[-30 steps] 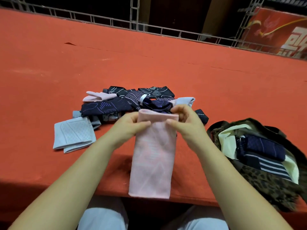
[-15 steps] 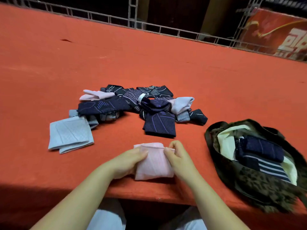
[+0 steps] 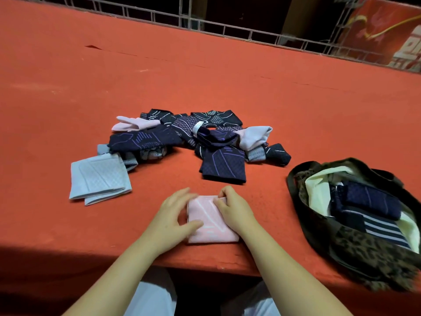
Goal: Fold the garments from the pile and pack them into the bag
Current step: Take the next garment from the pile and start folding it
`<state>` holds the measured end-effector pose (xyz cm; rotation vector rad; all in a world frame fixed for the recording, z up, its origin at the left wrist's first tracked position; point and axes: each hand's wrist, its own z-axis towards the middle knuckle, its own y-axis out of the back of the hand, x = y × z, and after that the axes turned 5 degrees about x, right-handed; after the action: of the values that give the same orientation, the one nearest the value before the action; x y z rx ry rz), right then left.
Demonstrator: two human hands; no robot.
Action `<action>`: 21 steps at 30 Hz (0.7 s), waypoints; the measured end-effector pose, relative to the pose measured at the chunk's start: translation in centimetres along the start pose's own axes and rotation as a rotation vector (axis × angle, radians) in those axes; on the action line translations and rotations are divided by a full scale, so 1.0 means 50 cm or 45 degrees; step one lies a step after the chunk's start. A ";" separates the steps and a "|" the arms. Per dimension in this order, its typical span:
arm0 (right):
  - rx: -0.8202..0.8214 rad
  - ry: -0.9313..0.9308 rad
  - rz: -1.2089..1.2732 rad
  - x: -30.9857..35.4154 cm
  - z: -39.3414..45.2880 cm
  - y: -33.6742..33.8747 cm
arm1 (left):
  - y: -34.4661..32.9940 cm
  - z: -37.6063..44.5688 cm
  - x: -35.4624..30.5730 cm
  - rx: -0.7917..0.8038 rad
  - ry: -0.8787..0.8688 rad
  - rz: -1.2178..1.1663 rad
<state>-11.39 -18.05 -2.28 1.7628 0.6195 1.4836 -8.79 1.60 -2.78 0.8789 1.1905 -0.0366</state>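
1. Broadly, an orange-red worktop (image 3: pixel 227 83) spreading out beneath and far beyond both hands, with a metal railing (image 3: pixel 227 28) along its far edge.
2. To the right of the right hand and well apart from it, an open bag (image 3: pixel 369 254) with a leopard-print outside and pale lining, lying on the worktop with folded dark garments (image 3: pixel 369 201) inside, one of them striped.
3. Straight ahead of both hands, a loose pile (image 3: pixel 193 135) of dark patterned garments mixed with a few pale pink and grey ones.
4. Ahead and to the left of the left hand, a folded light blue garment (image 3: pixel 98 176) lying flat at the near left edge of the pile.
5. Just ahead of the hands, a folded navy garment (image 3: pixel 224 166) with purple lines, at the near edge of the pile.
6. Between the two hands, a folded pink garment (image 3: pixel 210 221) lying flat near the worktop's near edge.
7. Left hand (image 3: pixel 170 222) laid on the pink garment's left edge, fingers relaxed and slightly blurred, thumb resting across the fabric, gripping nothing.
8. Right hand (image 3: pixel 235 209) on the garment's right side, fingers curled onto its far right corner, pinching the fabric there.
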 end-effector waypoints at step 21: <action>0.086 0.511 -0.137 -0.080 -0.117 0.026 | -0.008 0.012 0.002 0.251 0.022 0.191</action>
<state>-18.04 -20.54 -3.35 1.4605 0.9601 1.7720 -8.47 0.98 -3.03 1.1421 1.1471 -0.0248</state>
